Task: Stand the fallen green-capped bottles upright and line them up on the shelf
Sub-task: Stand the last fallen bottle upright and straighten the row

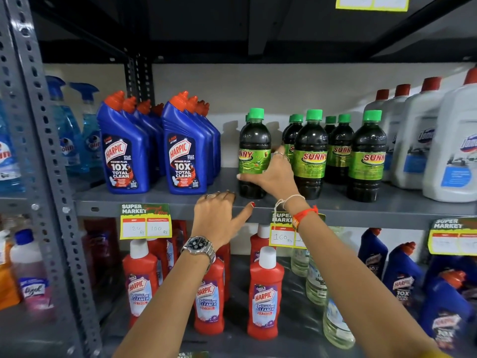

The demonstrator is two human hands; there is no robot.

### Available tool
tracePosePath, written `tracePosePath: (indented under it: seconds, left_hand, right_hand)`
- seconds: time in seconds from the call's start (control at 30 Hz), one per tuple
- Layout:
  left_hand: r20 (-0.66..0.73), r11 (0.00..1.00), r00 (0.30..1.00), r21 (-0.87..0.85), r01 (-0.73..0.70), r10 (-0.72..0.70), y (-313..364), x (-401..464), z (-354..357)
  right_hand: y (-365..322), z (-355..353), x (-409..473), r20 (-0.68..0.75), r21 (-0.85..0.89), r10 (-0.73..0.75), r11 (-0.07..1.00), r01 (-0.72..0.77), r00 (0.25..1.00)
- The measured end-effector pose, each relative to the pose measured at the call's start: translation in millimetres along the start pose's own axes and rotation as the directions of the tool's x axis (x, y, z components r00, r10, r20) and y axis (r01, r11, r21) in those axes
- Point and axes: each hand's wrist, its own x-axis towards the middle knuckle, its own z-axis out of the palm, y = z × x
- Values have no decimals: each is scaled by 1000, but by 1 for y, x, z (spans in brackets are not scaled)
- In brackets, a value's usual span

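Observation:
Several dark green-capped Sunny bottles stand upright on the grey middle shelf (160,200). My right hand (271,177) grips the leftmost front bottle (254,140) around its green label; the bottle stands upright on the shelf. To its right, a second front bottle (311,153) and a third (367,158) stand upright, with more behind them (340,146). My left hand (219,218) rests on the shelf's front edge below and left of the held bottle, fingers curled over the lip, thumb pointing right, holding nothing.
Blue Harpic bottles (124,151) stand in two rows left of the green-capped ones. White red-capped jugs (423,140) crowd the right end. Price tags (145,223) hang from the shelf edge. Red Harpic bottles (264,293) fill the lower shelf. A grey slotted post (49,177) stands left.

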Motion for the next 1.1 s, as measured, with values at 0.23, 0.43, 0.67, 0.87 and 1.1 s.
tracePosePath:
  seconds: [0.23,0.43,0.67,0.87,1.1]
  left_hand:
    - [-14,1000,1000,-14,-9,9,0,0,0]
    - [-36,1000,999,-13,-17,17,-1,1,2]
    - [-56,999,998,-20,-27,25,-1,1,3]
    - [-79,1000,996,-11,-29,28,-1,1,4]
    - [-89,995,993,-70,66,-73,7,6,-3]
  right_hand:
    - [2,-14,8,147,196,110,971,-138,983]
    - [2,-8,0,80,71,56,996,-62,995]
    - [-1,-10,-2,73,52,31,998,-35,997]
    - [1,-21,-16,58,116,-27,993,20,998]
    - [31,-51,-37,-393,158,30,987,35,919]
